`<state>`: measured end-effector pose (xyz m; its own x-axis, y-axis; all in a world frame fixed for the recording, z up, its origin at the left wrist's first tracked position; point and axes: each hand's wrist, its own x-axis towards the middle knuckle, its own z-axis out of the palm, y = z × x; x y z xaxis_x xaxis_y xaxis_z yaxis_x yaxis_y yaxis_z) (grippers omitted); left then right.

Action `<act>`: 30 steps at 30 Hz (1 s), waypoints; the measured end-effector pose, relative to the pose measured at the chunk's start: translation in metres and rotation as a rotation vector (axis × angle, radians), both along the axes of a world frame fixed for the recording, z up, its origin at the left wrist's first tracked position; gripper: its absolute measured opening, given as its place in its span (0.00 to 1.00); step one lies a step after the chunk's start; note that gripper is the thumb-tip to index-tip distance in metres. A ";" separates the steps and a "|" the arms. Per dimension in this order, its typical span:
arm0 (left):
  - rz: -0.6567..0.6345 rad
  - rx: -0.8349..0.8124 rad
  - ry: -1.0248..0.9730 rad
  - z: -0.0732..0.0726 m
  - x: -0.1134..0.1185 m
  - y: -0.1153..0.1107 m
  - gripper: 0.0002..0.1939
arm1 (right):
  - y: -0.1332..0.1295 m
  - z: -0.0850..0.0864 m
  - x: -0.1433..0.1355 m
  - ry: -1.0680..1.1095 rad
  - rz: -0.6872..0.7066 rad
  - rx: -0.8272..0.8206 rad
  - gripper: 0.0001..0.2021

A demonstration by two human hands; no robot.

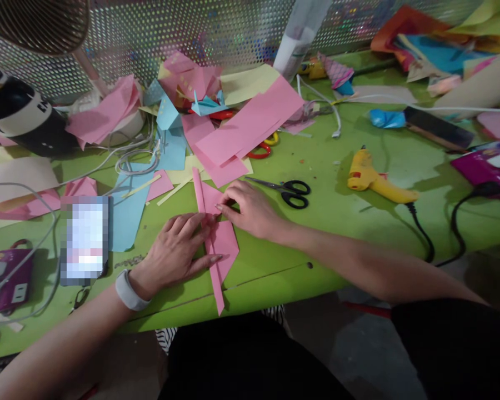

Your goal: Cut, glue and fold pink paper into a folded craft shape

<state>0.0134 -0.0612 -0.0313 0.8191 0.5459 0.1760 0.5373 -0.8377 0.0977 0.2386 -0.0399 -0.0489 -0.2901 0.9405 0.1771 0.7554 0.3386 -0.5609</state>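
Note:
A folded piece of pink paper (227, 250) lies on the green table, with a narrow folded strip along its left edge that sticks out at both ends. My left hand (177, 250) rests on that strip, fingers spread and pressing it down, the thumb across the lower part. My right hand (252, 208) is closed in a pinch at the paper's middle, thumb and forefinger together at its edge; what lies between the fingertips is hidden. Just beyond my right hand lie black-handled scissors (289, 191).
Pink paper sheets (252, 122) and blue scraps (169, 114) pile up behind, over red-handled scissors (260, 150). A yellow glue gun (377, 178) with a black cord lies right. A phone (84, 240) is at left, near a black bottle (25, 111). A fan (37, 25) stands behind.

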 end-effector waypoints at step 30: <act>0.007 0.004 -0.004 0.001 0.003 0.002 0.31 | 0.002 0.003 0.000 0.076 -0.016 -0.048 0.04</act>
<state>0.0168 -0.0595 -0.0301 0.8144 0.5512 0.1816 0.5429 -0.8342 0.0971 0.2385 -0.0380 -0.0454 -0.2619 0.9529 0.1526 0.7153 0.2978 -0.6322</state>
